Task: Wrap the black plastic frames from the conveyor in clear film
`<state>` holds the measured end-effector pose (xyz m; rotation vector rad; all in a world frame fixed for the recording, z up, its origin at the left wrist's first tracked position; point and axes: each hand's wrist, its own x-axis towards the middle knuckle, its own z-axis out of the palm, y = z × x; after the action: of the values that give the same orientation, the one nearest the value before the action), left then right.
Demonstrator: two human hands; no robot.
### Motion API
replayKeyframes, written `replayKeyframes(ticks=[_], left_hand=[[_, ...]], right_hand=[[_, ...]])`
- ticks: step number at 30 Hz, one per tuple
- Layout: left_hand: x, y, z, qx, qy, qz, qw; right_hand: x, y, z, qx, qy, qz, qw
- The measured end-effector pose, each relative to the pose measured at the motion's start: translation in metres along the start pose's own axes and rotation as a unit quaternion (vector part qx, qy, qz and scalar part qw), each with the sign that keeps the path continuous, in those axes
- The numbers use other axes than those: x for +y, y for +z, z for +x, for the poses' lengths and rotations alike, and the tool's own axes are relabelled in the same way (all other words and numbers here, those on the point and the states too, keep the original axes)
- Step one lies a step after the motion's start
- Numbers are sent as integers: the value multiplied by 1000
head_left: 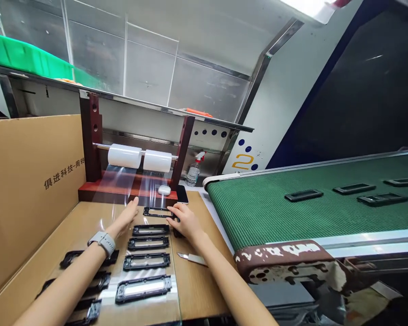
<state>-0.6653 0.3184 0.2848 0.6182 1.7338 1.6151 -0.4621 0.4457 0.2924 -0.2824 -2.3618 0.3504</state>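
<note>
Pressing film over a black frame (157, 212) near the tabletop's (193, 285) far edge

Left hand (126, 218) flat, fingers open, smoothing film (122, 183); right hand (184, 222) fingertips pin the frame — best kept level, film taut.

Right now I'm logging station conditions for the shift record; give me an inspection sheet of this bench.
Surface: cardboard-covered bench, clear film strip running down it.
Job's things: top frame; four more frames below on the film; film rolls on a wooden stand.
Clutter: knife, spray bottle, earbud case.
Hands: left hand flat on the film; right hand touching the top frame.
Cables: nothing seen.
Surroundings: green conveyor carrying frames; cardboard box.
</note>
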Motion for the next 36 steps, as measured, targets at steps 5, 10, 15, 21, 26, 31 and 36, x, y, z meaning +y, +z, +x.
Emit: replayKeyframes(ticks=[5,10,15,21,26,31,36], left_hand=[[-2,-7,-2,-23,-68,-35,997],[3,-6,-6,-38,-83,-48,995],[5,-4,-10,-30,-85,-55,994],[5,-5,-10,-35,-83,-53,995],[2,-5,-6,-28,-85,-39,995],[-2,-5,-4,-33,-74,-33,996],[-5,-6,-2,-28,-66,-25,997]], right_hand=[[19,16,-3,15,-13,-18,1000],[25,13,2,34,8,-9,999],[18,15,-5,-16,8,32,999],[13,24,-4,-7,73,137,988],[16,34,7,71,223,264,936],[15,44,19,79,355,396,843],[9,43,27,77,415,469,776]])
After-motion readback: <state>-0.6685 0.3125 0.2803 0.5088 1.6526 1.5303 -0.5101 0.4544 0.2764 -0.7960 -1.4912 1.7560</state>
